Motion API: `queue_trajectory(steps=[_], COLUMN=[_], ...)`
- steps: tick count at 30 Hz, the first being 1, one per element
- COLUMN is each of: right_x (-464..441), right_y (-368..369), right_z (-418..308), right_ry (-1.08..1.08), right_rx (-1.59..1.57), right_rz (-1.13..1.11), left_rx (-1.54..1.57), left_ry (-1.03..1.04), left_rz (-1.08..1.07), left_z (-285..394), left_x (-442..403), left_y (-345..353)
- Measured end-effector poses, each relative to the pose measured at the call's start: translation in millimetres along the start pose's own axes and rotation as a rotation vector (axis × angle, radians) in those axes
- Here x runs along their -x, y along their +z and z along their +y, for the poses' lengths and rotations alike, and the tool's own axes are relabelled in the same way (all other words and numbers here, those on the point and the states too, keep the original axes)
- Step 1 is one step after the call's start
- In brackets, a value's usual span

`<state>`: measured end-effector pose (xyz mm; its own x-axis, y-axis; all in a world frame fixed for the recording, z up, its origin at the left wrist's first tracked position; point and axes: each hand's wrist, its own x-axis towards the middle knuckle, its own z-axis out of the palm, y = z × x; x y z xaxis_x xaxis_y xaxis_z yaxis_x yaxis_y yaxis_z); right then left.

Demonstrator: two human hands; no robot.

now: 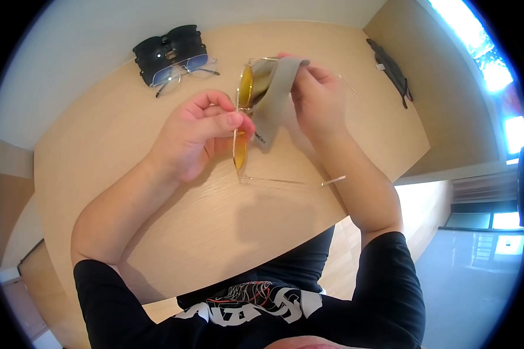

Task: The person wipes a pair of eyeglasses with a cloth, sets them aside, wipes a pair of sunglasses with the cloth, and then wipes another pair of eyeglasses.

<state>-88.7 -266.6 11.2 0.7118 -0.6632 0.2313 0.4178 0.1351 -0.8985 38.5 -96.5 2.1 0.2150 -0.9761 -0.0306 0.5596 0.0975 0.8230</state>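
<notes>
My left hand (pixel 206 129) pinches a pair of yellow-tinted glasses (pixel 240 152) with a thin metal frame near the bridge. The glasses are held on edge above the table, one lens up and one down, with the lower temple arm stretching right toward my right forearm. In my right hand (pixel 319 96) is a grey cleaning cloth (pixel 280 87), gripped at its top and draped down beside the upper lens. Part of the cloth sits behind that lens, and my right fingertips are partly hidden by it.
On the wooden table (pixel 174 232), dark sunglasses (pixel 183 39) lie at the back left, with clear thin-framed glasses (pixel 186 68) in front of them. A black strap-like item (pixel 390 72) rests at the right by the side panel (pixel 431 70). Bright windows are beyond.
</notes>
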Motion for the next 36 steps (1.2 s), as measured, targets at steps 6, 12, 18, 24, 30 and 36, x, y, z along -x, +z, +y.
queue_trajectory(steps=[6, 12, 18, 24, 30, 36], right_x=[-11, -6, -1, -4, -8, -24], right_y=[-18, -15, -2, -8, -3, -29], right_z=[-11, -13, -16, -5, -3, -4], right_ry=[0.078, 0.266, 0.174, 0.139, 0.087, 0.069], right_rx=[-0.132, -0.446, -0.415, -0.336, -0.140, -0.199], right_rz=[-0.029, -0.091, 0.013, 0.005, 0.075, 0.040], left_rx=[0.024, 0.036, -0.047, -0.115, -0.048, 0.096], left_ry=[0.037, 0.044, 0.062, 0.043, 0.034, 0.021], left_rz=[0.047, 0.058, 0.093, 0.049, 0.064, 0.036], left_z=[0, -3, -4, -3, -6, -11], left_x=[-4, -5, -4, 0, 0, -3], left_y=[-2, -1, 3, 8, 8, 1])
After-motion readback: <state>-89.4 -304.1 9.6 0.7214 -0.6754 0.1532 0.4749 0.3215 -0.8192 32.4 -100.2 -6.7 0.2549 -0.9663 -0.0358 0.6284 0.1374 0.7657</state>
